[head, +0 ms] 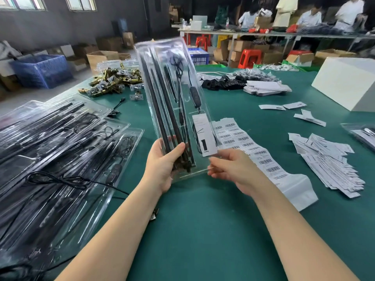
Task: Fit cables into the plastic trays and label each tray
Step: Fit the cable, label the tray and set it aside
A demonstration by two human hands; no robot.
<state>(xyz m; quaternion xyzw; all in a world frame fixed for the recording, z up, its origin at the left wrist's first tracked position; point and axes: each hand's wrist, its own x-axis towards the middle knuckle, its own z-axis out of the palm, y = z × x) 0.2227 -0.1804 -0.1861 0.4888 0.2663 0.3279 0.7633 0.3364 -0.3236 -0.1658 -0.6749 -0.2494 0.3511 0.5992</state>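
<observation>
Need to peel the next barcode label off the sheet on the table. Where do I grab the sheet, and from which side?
Probably pin the blank near end of the barcode label sheet, coming from above on the right. It lies flat on the green table, and that end carries no labels.

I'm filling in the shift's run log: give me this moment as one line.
step: tray check | left hand: grips tray | right hand: pinches tray corner | white card: in tray | barcode labels: on table

One camera only, worn on the person's head. It faces forward and down across the green table (203,230), wide-angle, with edges bowed. Both forearms enter from the bottom edge; the hall beyond fills the top. No second view overlaps.
</observation>
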